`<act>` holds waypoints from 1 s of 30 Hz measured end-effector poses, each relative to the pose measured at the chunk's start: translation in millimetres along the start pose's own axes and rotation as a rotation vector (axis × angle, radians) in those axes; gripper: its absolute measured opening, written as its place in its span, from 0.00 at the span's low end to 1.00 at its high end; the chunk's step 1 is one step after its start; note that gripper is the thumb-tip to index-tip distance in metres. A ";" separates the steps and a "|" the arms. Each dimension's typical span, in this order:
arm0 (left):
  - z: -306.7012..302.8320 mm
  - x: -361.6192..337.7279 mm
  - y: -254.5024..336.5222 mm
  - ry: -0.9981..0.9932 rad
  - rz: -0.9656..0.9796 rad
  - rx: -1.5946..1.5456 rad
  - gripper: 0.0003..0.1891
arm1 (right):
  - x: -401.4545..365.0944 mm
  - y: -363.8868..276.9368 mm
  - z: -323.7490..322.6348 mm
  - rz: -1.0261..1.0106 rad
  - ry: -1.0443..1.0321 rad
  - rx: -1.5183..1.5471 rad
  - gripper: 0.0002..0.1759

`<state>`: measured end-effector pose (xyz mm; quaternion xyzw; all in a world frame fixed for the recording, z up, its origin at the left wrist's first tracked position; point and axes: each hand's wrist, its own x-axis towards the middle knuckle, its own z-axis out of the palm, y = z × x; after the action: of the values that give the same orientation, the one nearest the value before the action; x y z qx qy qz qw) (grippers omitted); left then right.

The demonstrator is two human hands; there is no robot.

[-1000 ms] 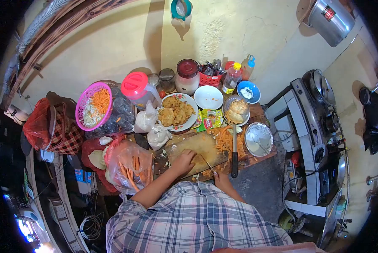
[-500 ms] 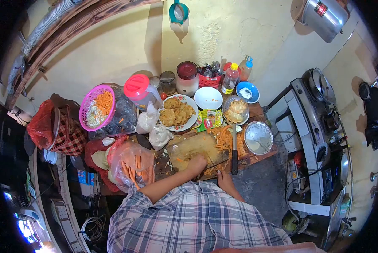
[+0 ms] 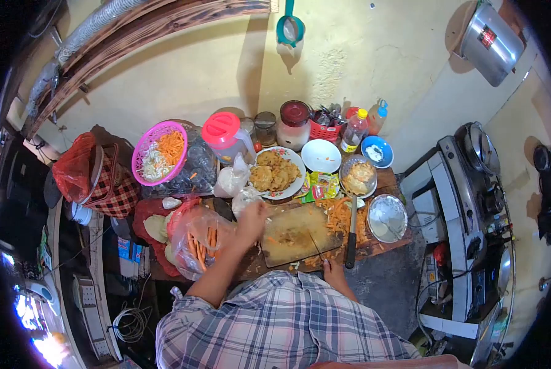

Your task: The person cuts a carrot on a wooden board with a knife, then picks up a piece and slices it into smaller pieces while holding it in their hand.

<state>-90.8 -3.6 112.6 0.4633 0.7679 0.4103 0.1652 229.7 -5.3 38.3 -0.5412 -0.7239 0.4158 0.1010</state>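
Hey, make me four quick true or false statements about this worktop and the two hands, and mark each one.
1. The right hand holds a knife. True.
2. The left hand lies flat on the middle of the cutting board. False: the left hand is by the left side of the cutting board, near a white bag.
3. Fried patties lie on a plate. True.
4. The pink basket is turned upside down. False: the pink basket holds shredded vegetables.
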 end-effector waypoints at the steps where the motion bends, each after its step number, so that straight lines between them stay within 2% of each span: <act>1: -23.2 13.2 -6.6 0.124 -0.005 0.043 0.08 | 2.3 2.3 2.3 -0.023 0.026 -0.007 0.20; 4: -98.6 61.3 -39.2 0.399 0.017 0.152 0.08 | 12.5 5.8 6.7 -0.031 -0.027 -0.039 0.20; 7: -169.6 100.5 -10.5 0.517 -0.118 0.248 0.11 | 15.8 -3.7 9.9 -0.156 0.065 -0.036 0.19; 8: -183.8 126.2 -39.6 0.554 -0.074 0.410 0.12 | 15.6 -9.2 8.6 -0.154 0.061 -0.035 0.19; 9: -192.4 136.5 -42.2 0.584 -0.029 0.573 0.15 | 16.1 -16.5 5.5 -0.132 0.028 -0.038 0.19; 10: -189.1 137.0 -46.2 0.576 -0.030 0.574 0.15 | 16.8 -21.0 3.3 -0.108 -0.001 -0.042 0.19; 12: -176.4 141.0 -31.8 0.694 0.245 0.671 0.20 | 19.1 -23.6 1.8 -0.110 0.005 -0.028 0.18; 14: -147.2 111.3 6.5 0.495 0.353 0.445 0.22 | 17.5 -21.9 2.9 -0.111 0.009 -0.013 0.18; 15: -130.2 99.1 8.5 0.411 0.474 0.399 0.20 | 16.9 -20.4 4.2 -0.100 0.013 -0.007 0.18; 16: -109.1 84.6 5.5 0.231 0.417 0.257 0.17 | 16.4 -18.9 5.1 -0.089 0.017 -0.001 0.18; 18: -61.9 48.8 -16.5 0.008 0.508 0.254 0.14 | 15.5 -16.5 4.6 -0.078 0.005 -0.004 0.17; 20: -27.0 15.6 -25.1 -0.342 0.468 0.252 0.11 | 13.9 -12.2 6.4 -0.067 -0.009 -0.009 0.17; 23: 6.4 -20.0 -38.4 -0.464 0.475 0.179 0.12 | 12.3 -7.4 10.2 -0.097 -0.019 -0.040 0.16; 25: 20.5 -34.9 -48.8 -0.524 0.476 0.217 0.11 | 11.2 -14.2 7.3 -0.066 -0.138 0.006 0.19; 30: 40.1 -56.2 -69.0 -0.534 0.459 0.363 0.07 | 15.3 -4.3 15.6 -0.122 -0.087 -0.053 0.15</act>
<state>-76.2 -48.2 27.1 0.7349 0.6346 0.1593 0.1785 211.4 0.0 26.8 -0.4799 -0.7699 0.4128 0.0804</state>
